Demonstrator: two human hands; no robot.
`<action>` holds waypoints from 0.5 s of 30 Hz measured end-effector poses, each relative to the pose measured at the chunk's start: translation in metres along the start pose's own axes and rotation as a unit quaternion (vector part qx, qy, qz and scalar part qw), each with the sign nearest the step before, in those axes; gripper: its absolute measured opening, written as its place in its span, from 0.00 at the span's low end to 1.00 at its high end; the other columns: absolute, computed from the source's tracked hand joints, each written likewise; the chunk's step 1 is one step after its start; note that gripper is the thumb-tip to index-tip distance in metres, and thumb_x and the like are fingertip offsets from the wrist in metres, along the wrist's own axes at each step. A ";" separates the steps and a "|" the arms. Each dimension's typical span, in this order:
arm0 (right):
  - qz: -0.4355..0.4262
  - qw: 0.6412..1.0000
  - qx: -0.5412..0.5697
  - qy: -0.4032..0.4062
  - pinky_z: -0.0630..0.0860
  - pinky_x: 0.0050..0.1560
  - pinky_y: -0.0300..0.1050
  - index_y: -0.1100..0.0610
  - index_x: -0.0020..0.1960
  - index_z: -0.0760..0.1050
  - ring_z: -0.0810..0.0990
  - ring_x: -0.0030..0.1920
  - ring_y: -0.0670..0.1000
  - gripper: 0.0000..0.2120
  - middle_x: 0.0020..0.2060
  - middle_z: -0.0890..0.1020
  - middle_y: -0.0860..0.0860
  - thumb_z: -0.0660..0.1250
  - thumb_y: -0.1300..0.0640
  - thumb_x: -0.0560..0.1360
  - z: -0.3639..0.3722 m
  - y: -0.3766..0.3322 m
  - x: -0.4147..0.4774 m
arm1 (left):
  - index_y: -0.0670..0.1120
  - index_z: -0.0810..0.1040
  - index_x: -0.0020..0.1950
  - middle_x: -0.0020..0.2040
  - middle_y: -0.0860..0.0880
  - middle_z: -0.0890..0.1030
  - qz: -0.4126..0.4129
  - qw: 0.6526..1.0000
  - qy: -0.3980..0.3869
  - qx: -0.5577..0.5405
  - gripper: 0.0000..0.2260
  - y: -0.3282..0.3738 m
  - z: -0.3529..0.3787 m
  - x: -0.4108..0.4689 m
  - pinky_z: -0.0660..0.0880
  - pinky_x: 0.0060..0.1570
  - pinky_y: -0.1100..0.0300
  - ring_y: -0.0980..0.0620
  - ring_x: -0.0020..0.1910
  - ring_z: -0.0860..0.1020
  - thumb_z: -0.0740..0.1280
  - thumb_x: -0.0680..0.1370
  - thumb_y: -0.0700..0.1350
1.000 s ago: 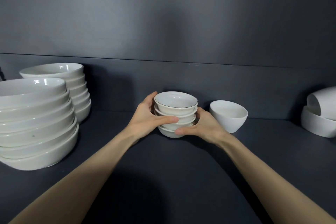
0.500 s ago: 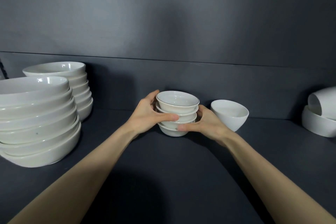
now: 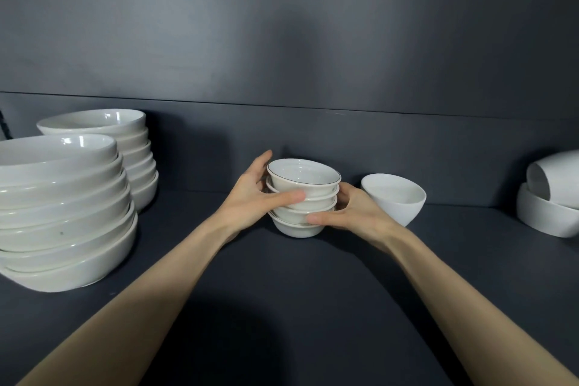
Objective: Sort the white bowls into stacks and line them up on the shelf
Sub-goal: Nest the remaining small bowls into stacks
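Observation:
A stack of several small white bowls with thin dark rims (image 3: 303,185) stands on the dark shelf (image 3: 282,291) at centre. My left hand (image 3: 253,200) grips the stack from the left, thumb across its front. My right hand (image 3: 351,213) grips it from the right, thumb on a lower bowl. Close to the right of the stack a single rounder white bowl (image 3: 394,197) leans tilted. Two tall stacks of wide white bowls stand at the left, one near (image 3: 59,213) and one farther back (image 3: 125,147).
At the far right edge, a white bowl (image 3: 545,216) holds another white bowl lying on its side (image 3: 554,178). The dark back wall of the shelf runs close behind the small stack.
Both hands keep hold of the small stack, which has shifted slightly away toward the back wall; the top bowl now tips a little to the right.

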State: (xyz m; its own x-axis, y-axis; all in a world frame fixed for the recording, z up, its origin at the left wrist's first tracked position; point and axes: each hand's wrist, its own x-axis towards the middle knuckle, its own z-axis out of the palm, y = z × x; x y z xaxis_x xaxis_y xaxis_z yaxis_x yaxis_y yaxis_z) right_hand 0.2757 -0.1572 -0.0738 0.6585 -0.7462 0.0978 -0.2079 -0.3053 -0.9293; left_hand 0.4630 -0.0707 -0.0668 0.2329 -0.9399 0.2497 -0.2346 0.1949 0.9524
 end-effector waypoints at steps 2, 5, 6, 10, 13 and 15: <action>0.004 1.000 0.000 0.004 0.76 0.61 0.44 0.53 0.65 0.71 0.80 0.58 0.44 0.33 0.57 0.82 0.45 0.80 0.56 0.64 0.000 0.002 0.001 | 0.49 0.60 0.76 0.67 0.53 0.72 0.004 1.000 0.017 -0.012 0.47 -0.002 0.001 0.000 0.74 0.52 0.72 0.60 0.62 0.75 0.81 0.62 0.48; 0.008 1.000 -0.004 0.004 0.75 0.62 0.46 0.53 0.66 0.70 0.80 0.58 0.45 0.35 0.58 0.81 0.45 0.81 0.55 0.63 -0.001 0.005 0.003 | 0.46 0.65 0.73 0.65 0.51 0.75 0.025 0.999 0.041 -0.014 0.34 -0.005 0.002 0.000 0.74 0.51 0.73 0.62 0.58 0.77 0.75 0.69 0.41; 0.009 1.000 -0.006 0.006 0.75 0.62 0.46 0.53 0.66 0.70 0.80 0.58 0.45 0.36 0.58 0.81 0.45 0.81 0.54 0.62 -0.001 0.005 0.003 | 0.45 0.65 0.72 0.64 0.52 0.76 0.028 0.999 0.043 -0.016 0.33 -0.006 0.003 0.001 0.74 0.50 0.72 0.62 0.58 0.77 0.75 0.70 0.40; 0.013 1.000 -0.014 0.003 0.75 0.63 0.45 0.54 0.67 0.68 0.78 0.60 0.44 0.38 0.59 0.80 0.44 0.81 0.55 0.62 -0.001 0.007 0.004 | 0.43 0.64 0.73 0.64 0.50 0.76 0.036 0.998 0.049 -0.018 0.33 -0.009 0.003 0.001 0.75 0.49 0.72 0.62 0.57 0.77 0.74 0.71 0.38; 0.014 0.999 -0.034 0.005 0.75 0.63 0.46 0.54 0.68 0.67 0.77 0.60 0.43 0.41 0.60 0.79 0.44 0.82 0.52 0.59 -0.001 0.005 0.004 | 0.43 0.63 0.74 0.64 0.51 0.75 0.039 0.998 0.043 -0.011 0.34 -0.009 0.004 0.001 0.74 0.49 0.73 0.64 0.56 0.77 0.73 0.71 0.39; 0.010 0.999 -0.043 -0.001 0.75 0.63 0.48 0.53 0.67 0.68 0.78 0.60 0.44 0.44 0.59 0.80 0.43 0.82 0.48 0.56 -0.002 0.001 0.003 | 0.42 0.62 0.74 0.61 0.55 0.76 0.041 0.998 0.040 -0.001 0.34 -0.006 0.004 0.000 0.74 0.50 0.73 0.68 0.54 0.76 0.73 0.71 0.39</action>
State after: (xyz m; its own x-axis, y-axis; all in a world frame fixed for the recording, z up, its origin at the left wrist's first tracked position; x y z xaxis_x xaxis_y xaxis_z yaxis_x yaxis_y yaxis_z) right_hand 0.2762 -0.1610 -0.0742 0.6542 -0.7522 0.0785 -0.2831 -0.3398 -0.8969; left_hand 0.4608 -0.0730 -0.0734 0.2884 -0.8951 0.3399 -0.2542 0.2707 0.9285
